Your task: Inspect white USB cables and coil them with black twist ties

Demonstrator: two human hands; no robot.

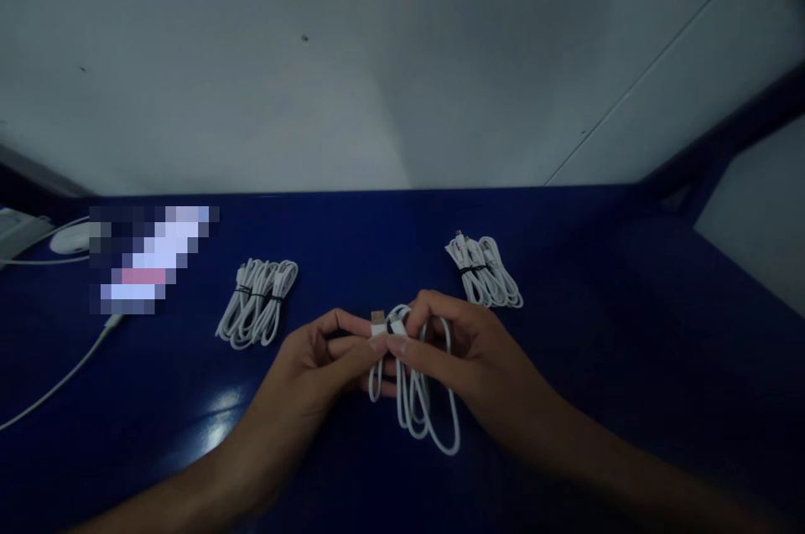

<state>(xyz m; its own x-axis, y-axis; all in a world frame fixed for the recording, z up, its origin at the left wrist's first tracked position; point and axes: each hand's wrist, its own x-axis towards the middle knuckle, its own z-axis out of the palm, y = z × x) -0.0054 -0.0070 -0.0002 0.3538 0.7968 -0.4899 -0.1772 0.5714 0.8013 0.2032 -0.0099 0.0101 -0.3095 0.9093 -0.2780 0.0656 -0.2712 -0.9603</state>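
A white USB cable point(415, 408) in loose loops hangs between my two hands above the blue tabletop. My left hand point(333, 354) pinches it just below the USB plug point(377, 320), which points up. Closed on the same cable, my right hand point(449, 341) has its thumb and forefinger by a second white connector point(396, 322). A bit of something dark shows between the two connectors; what it is I cannot tell. The thumbs almost meet, and parts of the loops are hidden behind the fingers.
Tied white cable bundles point(257, 299) lie on the blue table point(352, 241) to the left, with more bundles point(484, 270) beyond my right hand. A blurred-out lit device point(157, 257) with a plugged-in cord point(75, 370) and a white mouse-like object point(69, 238) are far left. A pale wall point(283, 98) stands behind.
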